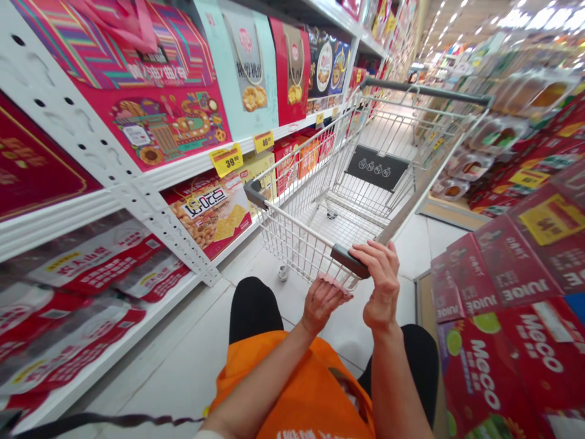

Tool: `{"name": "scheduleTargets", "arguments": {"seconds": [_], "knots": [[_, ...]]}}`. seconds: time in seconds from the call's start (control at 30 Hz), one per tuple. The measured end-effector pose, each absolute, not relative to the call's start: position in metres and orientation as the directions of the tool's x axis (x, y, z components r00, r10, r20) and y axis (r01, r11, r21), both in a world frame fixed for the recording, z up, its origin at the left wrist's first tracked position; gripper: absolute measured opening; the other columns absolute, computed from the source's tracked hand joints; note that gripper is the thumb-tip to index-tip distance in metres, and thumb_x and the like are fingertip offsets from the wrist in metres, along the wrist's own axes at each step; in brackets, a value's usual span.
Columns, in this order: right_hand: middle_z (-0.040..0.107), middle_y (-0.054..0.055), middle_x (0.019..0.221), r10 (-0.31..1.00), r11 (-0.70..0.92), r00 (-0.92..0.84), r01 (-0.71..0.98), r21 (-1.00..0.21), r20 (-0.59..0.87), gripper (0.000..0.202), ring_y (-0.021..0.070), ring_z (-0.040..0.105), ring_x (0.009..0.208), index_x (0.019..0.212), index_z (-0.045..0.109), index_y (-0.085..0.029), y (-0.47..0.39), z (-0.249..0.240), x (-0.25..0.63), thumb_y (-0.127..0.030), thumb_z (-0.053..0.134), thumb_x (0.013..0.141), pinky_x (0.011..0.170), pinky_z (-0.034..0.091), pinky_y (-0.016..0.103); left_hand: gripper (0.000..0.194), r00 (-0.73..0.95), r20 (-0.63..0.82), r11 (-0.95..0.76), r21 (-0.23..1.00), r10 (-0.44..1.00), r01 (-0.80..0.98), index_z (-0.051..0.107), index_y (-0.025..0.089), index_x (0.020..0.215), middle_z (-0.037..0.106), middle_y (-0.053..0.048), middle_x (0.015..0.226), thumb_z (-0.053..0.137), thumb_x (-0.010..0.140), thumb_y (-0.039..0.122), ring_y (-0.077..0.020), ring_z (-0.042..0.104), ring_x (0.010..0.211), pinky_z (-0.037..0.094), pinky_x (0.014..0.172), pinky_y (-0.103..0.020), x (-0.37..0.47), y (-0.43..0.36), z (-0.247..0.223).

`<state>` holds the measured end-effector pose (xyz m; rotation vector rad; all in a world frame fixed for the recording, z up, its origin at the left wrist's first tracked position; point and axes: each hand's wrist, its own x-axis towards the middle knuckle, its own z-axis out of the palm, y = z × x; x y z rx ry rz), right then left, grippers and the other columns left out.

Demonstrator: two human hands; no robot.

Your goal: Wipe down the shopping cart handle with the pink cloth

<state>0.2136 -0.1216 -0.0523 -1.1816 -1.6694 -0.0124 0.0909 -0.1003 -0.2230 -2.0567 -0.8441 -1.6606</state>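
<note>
An empty wire shopping cart (311,228) stands in front of me, its near end close to my knees. My right hand (382,283) is closed over the dark plastic bumper (350,260) at the cart's near right corner, fingers resting on top. Just below and left of it, my left hand (322,303) presses a thin pink cloth (337,284) against the wires of the near end. Its fingers are closed, and most of the cloth is hidden under them. The cart's dark handle (425,91) is at the far end.
Shelves on the left hold gift boxes (169,116), a biscuit carton (210,207) and red-and-clear packs (105,256), with yellow price tags (227,160). Red drink cartons (498,360) are stacked close on my right. White floor tiles (178,347) run along the aisle.
</note>
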Motion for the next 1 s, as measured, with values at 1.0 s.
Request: {"name": "scheduleTargets", "arguments": {"seconds": [1.0], "knots": [[0.068,0.007,0.106,0.648,0.507,0.067,0.705,-0.495,0.759,0.079,0.0242,0.059,0.113,0.111,0.072,-0.024,-0.119,-0.060,0.220,-0.054,-0.001,0.100,0.121,0.023,0.060,0.044,0.189,0.927,-0.762,0.139,0.325,0.632,0.059,0.026,0.130,0.066,-0.006,0.122,0.073,0.089,0.021,-0.0221,0.063,0.124,0.052,0.113,-0.050,0.078,-0.090,-0.257]]}}
